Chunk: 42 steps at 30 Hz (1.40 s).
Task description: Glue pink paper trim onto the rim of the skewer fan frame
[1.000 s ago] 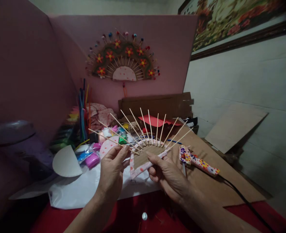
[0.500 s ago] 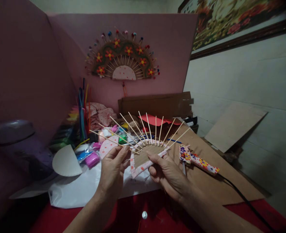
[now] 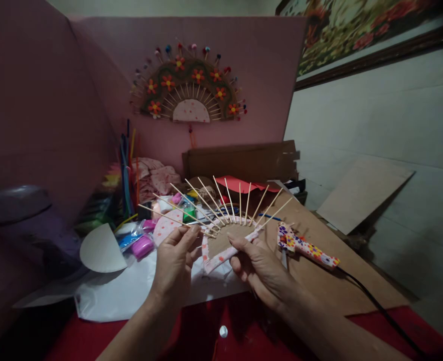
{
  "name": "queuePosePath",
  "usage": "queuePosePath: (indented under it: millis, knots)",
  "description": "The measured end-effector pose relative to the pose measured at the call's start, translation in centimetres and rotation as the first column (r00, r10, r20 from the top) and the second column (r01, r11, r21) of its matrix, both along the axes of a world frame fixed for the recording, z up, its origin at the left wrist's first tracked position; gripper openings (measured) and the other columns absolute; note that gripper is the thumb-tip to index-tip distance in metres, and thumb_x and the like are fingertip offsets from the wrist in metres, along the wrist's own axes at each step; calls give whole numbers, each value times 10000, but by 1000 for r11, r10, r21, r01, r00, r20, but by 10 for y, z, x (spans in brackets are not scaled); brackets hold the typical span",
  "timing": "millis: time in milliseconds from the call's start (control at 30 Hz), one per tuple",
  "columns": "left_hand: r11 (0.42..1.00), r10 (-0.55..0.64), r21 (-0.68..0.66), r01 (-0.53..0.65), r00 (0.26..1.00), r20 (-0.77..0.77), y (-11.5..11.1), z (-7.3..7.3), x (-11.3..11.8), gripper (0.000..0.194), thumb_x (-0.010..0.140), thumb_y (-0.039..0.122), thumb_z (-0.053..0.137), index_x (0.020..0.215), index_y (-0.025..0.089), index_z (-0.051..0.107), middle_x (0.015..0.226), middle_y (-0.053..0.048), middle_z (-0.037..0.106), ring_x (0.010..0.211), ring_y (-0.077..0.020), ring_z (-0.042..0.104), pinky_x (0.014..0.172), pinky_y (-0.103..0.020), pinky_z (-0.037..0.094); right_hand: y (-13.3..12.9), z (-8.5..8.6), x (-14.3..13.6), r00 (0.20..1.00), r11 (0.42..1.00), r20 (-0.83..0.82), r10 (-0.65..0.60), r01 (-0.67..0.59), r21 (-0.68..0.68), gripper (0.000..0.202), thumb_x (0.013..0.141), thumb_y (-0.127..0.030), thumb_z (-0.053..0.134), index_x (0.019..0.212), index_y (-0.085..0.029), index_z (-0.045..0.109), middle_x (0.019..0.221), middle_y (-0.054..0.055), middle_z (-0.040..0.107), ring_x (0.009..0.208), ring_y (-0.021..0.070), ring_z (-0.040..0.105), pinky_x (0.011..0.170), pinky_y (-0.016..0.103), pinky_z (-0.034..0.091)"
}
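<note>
A cardboard half-circle (image 3: 225,240) edged with pink spotted cloth is held up in front of me, tilted. Several thin wooden sticks (image 3: 247,203) fan out from its curved edge. My right hand (image 3: 261,265) grips its straight edge, thumb on the front. With thumb and fingertips closed, my left hand (image 3: 176,255) pinches the lowest stick on the left side. A flower-patterned glue gun (image 3: 307,248) lies to the right on brown cardboard.
A decorated fan (image 3: 191,90) hangs on the pink board. Behind my hands are clay packets (image 3: 142,245), a spotted half-circle (image 3: 166,225), pink cloth (image 3: 153,178) and red paper (image 3: 236,186). A white half-circle (image 3: 103,249) stands at left. A small white object (image 3: 223,331) lies in front.
The view has shifted slightly. The stick fan has tipped a little in my hands, its right-hand sticks now slightly lower and further left; both grips look the same.
</note>
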<state>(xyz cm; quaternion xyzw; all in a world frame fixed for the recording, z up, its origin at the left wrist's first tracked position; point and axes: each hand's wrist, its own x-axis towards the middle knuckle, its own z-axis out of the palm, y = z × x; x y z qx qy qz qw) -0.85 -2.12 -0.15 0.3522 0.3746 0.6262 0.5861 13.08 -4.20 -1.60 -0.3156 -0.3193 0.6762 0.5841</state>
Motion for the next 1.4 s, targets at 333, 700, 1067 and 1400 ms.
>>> queuePosePath:
  millis: [333,700,1067,1400]
  knots:
    - [1000,-6,-7,6,1000,21,0,-2,-1,169,649,242,695,716,126,592,754,-43,619,701,-139,581,634,-272,463,0,0,-1,999,999,11,-37,37,-23,238,720,-311,652,663,-173,468,416,-38,538,316,44,436,304,122,310]
    - [1000,-6,-19,7,999,36,-2,1,0,180,618,242,713,692,129,595,740,-35,636,674,-129,591,616,-251,462,-1,3,-1,998,997,28,-53,54,-52,242,705,-307,659,666,-181,457,428,-23,561,330,52,468,298,118,304]
    - [1000,-10,-12,10,1000,26,-1,1,0,170,647,241,698,696,121,588,756,-43,623,697,-126,584,623,-244,463,0,1,0,998,998,35,-42,44,-36,241,724,-312,646,668,-173,458,435,-11,578,331,54,476,305,120,322]
    - [1000,-12,-1,12,999,50,-2,2,2,161,631,227,707,668,122,591,718,-35,624,669,-117,591,646,-242,474,0,-1,0,999,998,2,-46,46,-38,221,716,-302,660,704,-182,474,449,-19,579,357,56,493,327,123,346]
